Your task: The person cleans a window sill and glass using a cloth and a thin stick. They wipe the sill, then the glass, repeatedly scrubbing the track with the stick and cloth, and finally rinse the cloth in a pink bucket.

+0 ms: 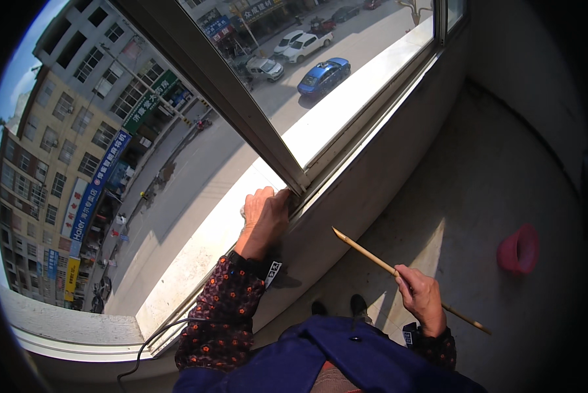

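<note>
My left hand (pixel 264 216) is bent over the window track (pixel 294 212), right beside the lower corner of the sliding window sash (pixel 274 137). Its fingertips are hidden; a small greyish bit shows at the hand's outer edge, too little to name. In my right hand (pixel 422 297) is a thin bamboo stick (pixel 367 253), gripped around its middle. The stick's slanted, cut end points up toward the wall under the window, apart from it. Its other end sticks out past my wrist to the lower right.
A pink plastic bucket (pixel 517 249) is on the floor at the right. Below the window runs a low wall (pixel 353 206). A black cable (pixel 139 351) hangs over the sill at the lower left. Outside the open part of the window lies a street (pixel 191 182) far below.
</note>
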Available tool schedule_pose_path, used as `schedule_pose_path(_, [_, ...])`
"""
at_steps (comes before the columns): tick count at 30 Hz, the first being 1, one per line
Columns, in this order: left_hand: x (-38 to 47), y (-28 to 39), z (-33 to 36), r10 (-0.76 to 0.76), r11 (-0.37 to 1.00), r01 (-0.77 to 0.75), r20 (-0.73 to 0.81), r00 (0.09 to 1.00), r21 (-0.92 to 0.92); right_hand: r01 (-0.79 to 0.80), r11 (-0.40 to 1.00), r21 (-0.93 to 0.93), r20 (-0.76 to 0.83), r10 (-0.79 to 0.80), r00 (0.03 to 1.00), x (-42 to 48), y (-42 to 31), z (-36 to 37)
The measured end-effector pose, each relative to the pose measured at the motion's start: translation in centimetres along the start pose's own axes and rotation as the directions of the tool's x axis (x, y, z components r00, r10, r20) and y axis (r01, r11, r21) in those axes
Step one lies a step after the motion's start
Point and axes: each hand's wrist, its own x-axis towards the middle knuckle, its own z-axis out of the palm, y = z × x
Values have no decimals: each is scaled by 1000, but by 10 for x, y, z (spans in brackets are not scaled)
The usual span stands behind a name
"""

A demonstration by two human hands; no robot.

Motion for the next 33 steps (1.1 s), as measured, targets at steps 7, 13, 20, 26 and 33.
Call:
schedule_pose_path(7, [-13, -9, 18, -62, 994, 51, 108, 992, 101, 37, 999, 28, 9, -37, 999, 2, -2, 2])
schedule_pose_path(13, [-108, -54, -50, -285, 946, 226, 263, 922, 232, 10, 998, 64, 17, -11, 1000, -11, 11, -8])
schedule_pose_path(20, [-35, -19, -40, -143, 984, 100, -314, 939, -148, -2, 998, 61, -41, 5, 999, -12, 18, -18])
schedule_pose_path(26, [-6, 1, -3, -186, 975, 197, 104, 977, -100, 161, 987, 6, -27, -161, 987, 4, -21, -19])
schedule_pose_path(33, [-32, -25, -13, -77, 964, 40, -132, 988, -264, 391, 919, -57, -85, -395, 915, 56, -69, -7])
